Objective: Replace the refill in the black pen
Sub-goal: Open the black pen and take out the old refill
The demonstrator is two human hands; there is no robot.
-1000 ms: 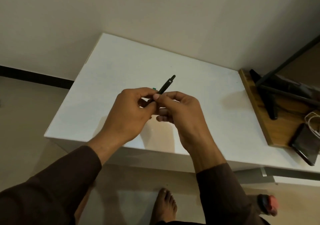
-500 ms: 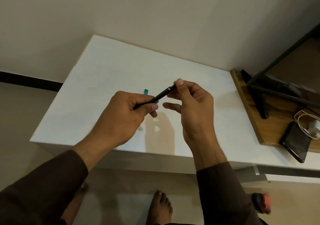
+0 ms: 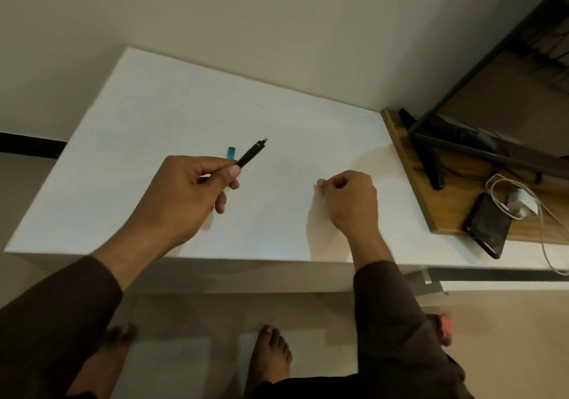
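White worktop (image 3: 154,127) carries the scene. Left hand (image 3: 184,195): fingers (image 3: 234,171) closed round the lower barrel of the black pen (image 3: 251,155), which is held clear of the surface, its far end angled up and away to the right. Just beyond that hand a small teal piece (image 3: 232,151) lies on the worktop — its nature cannot be determined. Right hand (image 3: 348,198): curled low at the surface, well apart from the pen, thumb and forefinger pinched together; whether they hold anything cannot be told.

Judgement: the pen appears partly dismantled, with a small part possibly being set down. To do this well, lay the part flat where it will not roll, keep the barrel's open end raised so nothing falls out — then draw the refill straight along the axis.
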